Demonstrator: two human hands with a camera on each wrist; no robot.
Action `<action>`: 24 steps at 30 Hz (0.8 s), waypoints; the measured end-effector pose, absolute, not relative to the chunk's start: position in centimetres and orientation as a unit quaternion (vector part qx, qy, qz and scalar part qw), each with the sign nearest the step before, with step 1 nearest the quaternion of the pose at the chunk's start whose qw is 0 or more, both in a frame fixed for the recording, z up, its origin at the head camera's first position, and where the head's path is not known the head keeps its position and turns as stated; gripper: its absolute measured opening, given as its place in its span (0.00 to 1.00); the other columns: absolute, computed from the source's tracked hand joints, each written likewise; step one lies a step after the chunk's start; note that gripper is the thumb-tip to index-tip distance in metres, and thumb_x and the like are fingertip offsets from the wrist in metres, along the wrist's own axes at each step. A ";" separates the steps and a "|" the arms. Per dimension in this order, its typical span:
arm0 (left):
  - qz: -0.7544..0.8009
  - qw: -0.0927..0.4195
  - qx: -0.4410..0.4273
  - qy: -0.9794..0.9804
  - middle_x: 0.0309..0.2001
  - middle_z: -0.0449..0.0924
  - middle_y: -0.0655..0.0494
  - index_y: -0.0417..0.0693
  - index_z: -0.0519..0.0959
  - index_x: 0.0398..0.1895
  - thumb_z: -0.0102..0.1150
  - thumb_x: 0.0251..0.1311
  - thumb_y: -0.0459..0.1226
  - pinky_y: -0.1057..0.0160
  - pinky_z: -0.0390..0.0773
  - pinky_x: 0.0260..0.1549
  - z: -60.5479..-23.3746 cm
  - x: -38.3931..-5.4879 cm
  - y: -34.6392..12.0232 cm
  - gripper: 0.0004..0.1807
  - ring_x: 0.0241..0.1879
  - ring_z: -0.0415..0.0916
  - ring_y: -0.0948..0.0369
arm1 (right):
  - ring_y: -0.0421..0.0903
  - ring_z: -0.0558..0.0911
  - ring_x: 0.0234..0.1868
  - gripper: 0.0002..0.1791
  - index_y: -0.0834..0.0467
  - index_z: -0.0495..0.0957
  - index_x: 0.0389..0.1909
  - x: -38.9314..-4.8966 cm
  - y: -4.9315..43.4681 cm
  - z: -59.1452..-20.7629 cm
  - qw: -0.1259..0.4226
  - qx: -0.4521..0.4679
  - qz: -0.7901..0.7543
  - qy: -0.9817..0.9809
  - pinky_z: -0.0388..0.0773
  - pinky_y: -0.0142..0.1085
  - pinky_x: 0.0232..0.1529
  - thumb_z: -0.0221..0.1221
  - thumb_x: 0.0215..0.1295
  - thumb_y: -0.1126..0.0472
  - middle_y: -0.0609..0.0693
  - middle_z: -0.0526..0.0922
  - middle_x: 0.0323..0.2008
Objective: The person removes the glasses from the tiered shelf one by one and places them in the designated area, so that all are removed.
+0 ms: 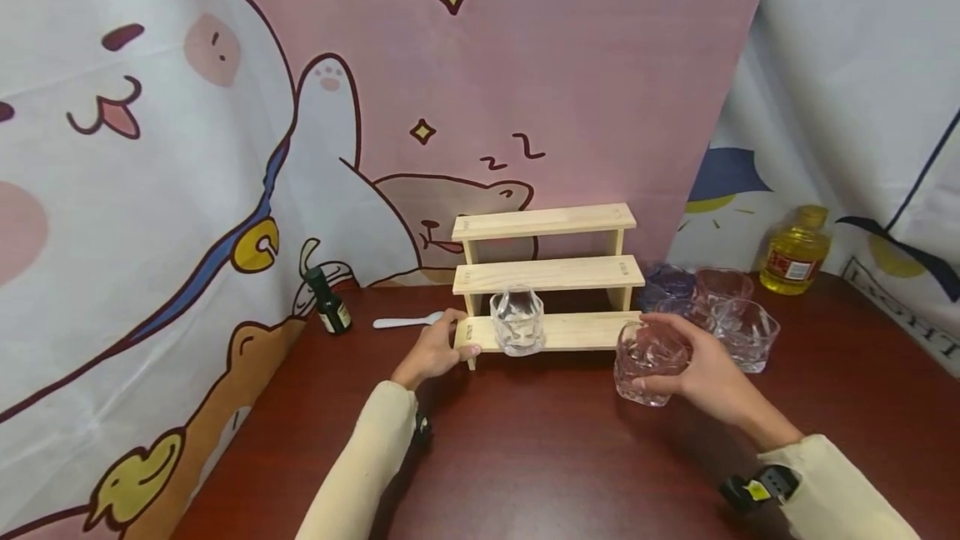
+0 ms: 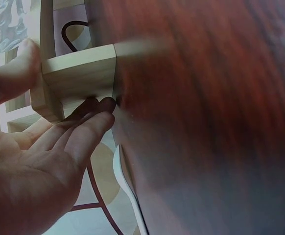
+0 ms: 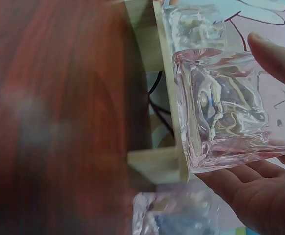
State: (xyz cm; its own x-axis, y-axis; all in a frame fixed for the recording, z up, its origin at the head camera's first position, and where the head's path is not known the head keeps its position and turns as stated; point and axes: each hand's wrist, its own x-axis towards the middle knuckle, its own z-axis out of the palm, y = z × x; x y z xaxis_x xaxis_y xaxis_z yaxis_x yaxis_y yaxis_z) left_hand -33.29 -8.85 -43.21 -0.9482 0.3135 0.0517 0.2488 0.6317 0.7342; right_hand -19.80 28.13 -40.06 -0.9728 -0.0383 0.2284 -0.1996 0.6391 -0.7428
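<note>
A three-tier wooden step shelf (image 1: 581, 332) stands on the table. My left hand (image 1: 432, 350) grips the left end of its lowest board, the thumb on the board and the other fingers around the end support (image 2: 79, 73). On that board, near the left end, sits a clear faceted glass (image 1: 517, 323). My right hand (image 1: 708, 373) holds a pink-tinted glass (image 1: 651, 365) between thumb and fingers, in front of the board's right end. In the right wrist view this glass (image 3: 225, 107) overlaps the shelf and the clear glass behind it.
Right of the shelf several glasses cluster, among them a clear one (image 1: 742, 336), a pinkish one (image 1: 723, 283) and a bluish one (image 1: 666, 283). Behind them stands a yellow oil bottle (image 1: 795, 252). To the left are a small dark green bottle (image 1: 328, 302) and a white spoon (image 1: 405, 322).
</note>
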 end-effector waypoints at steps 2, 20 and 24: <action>0.396 0.040 0.158 0.904 0.62 0.79 0.37 0.45 0.71 0.62 0.71 0.58 0.37 0.47 0.70 0.62 -43.3 -33.3 -9.0 0.30 0.64 0.73 0.46 | 0.55 0.81 0.53 0.51 0.56 0.66 0.70 -19.4 28.6 -40.4 0.089 0.058 0.417 -0.903 0.77 0.35 0.44 0.80 0.44 0.51 0.64 0.79 0.60; 0.402 0.043 0.155 0.901 0.63 0.78 0.37 0.45 0.71 0.62 0.71 0.58 0.37 0.47 0.70 0.63 -42.9 -33.3 -9.0 0.29 0.65 0.72 0.46 | 0.50 0.83 0.47 0.51 0.59 0.67 0.68 -17.8 32.0 -42.0 0.071 0.035 0.369 -0.926 0.78 0.38 0.42 0.80 0.42 0.49 0.69 0.81 0.55; 0.401 0.042 0.157 0.902 0.62 0.79 0.37 0.44 0.71 0.61 0.71 0.58 0.36 0.47 0.70 0.63 -42.9 -33.2 -9.0 0.29 0.65 0.73 0.46 | 0.62 0.82 0.51 0.54 0.59 0.66 0.69 -17.6 32.4 -42.1 0.050 0.018 0.361 -0.931 0.78 0.49 0.44 0.80 0.42 0.45 0.70 0.79 0.57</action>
